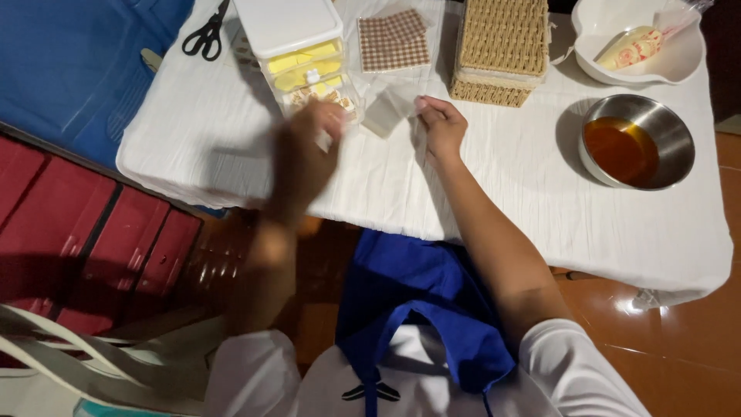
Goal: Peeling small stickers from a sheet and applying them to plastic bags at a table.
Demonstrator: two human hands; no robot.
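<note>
Left hand (309, 150) motion-blurred, grip unreadable

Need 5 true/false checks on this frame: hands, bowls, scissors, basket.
1. The right hand pinches a clear wrapper. True.
2. The steel bowl is empty. False: it holds an amber liquid.
3. The scissors lie near the table's far left edge. True.
4. The woven basket sits on the floor. False: it stands on the white tablecloth.
5. The left hand rests in the white dish. False: it is blurred, by the small drawer box.
</note>
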